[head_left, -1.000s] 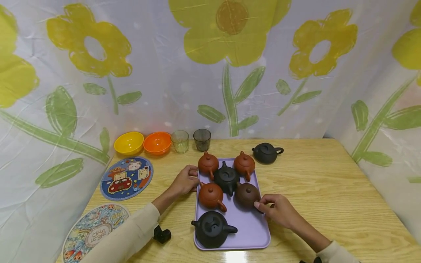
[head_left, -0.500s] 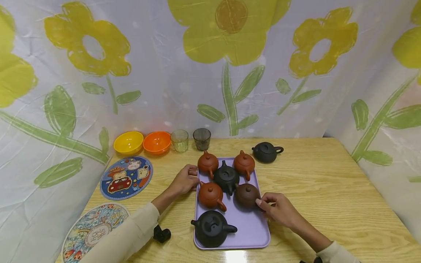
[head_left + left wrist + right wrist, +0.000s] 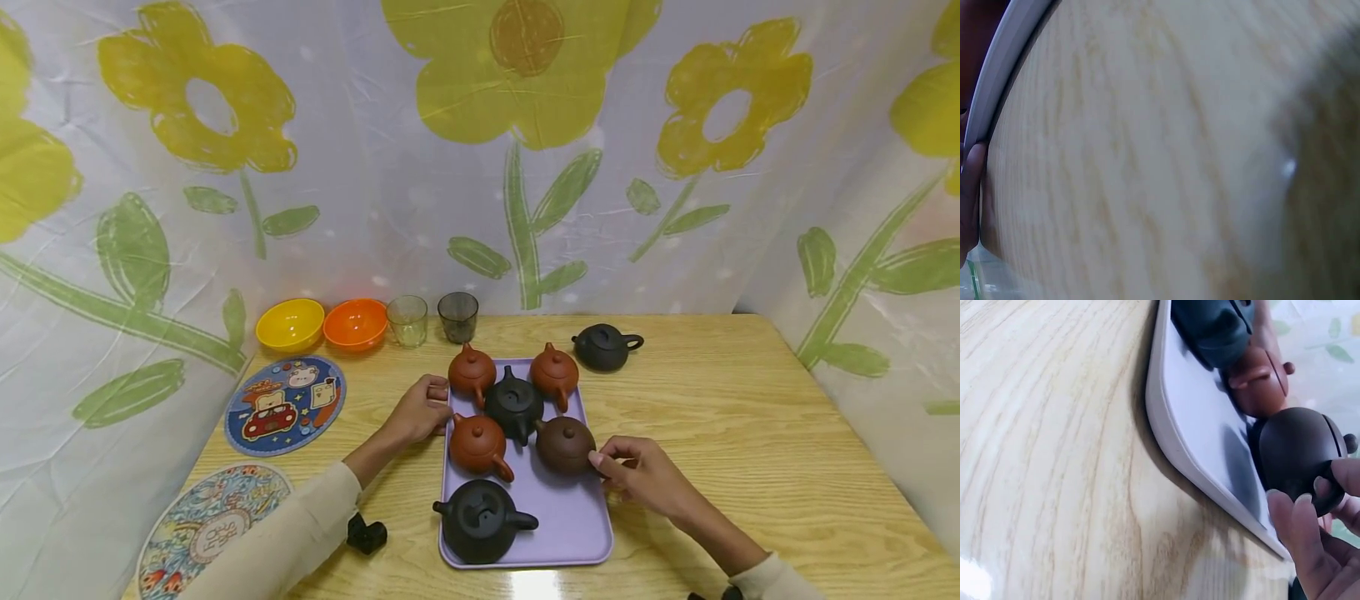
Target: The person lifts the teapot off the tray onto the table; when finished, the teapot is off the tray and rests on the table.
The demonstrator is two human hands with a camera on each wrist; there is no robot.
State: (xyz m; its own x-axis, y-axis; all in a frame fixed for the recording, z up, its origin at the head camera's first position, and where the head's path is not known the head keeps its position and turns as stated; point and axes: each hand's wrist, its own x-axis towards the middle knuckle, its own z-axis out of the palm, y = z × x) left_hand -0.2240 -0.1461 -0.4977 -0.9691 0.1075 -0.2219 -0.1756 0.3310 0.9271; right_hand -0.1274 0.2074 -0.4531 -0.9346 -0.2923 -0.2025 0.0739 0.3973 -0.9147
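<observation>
My right hand (image 3: 642,475) pinches the handle of a dark brown teapot (image 3: 565,444) at the right side of a lilac tray (image 3: 558,533). Up close, thumb and fingers close round that handle (image 3: 1330,499); the teapot's underside is hidden, so I cannot tell whether it touches the tray. At the tray's left edge my left hand (image 3: 417,412) holds the rim (image 3: 988,69), fingertips partly hidden. Around the brown teapot stand a black teapot (image 3: 514,406) and reddish-brown teapots, one at left (image 3: 477,444), others at back left (image 3: 471,372) and back right (image 3: 554,372).
A large black teapot (image 3: 480,522) occupies the tray's front left. Another black teapot (image 3: 603,347) stands behind the tray on the table (image 3: 720,400). Yellow (image 3: 291,326) and orange (image 3: 356,324) bowls, two glasses (image 3: 457,317) and two round mats (image 3: 285,406) lie left.
My right hand has shifted slightly right and away from me, and the brown teapot has moved a little right with it. My left hand stays at the tray's edge.
</observation>
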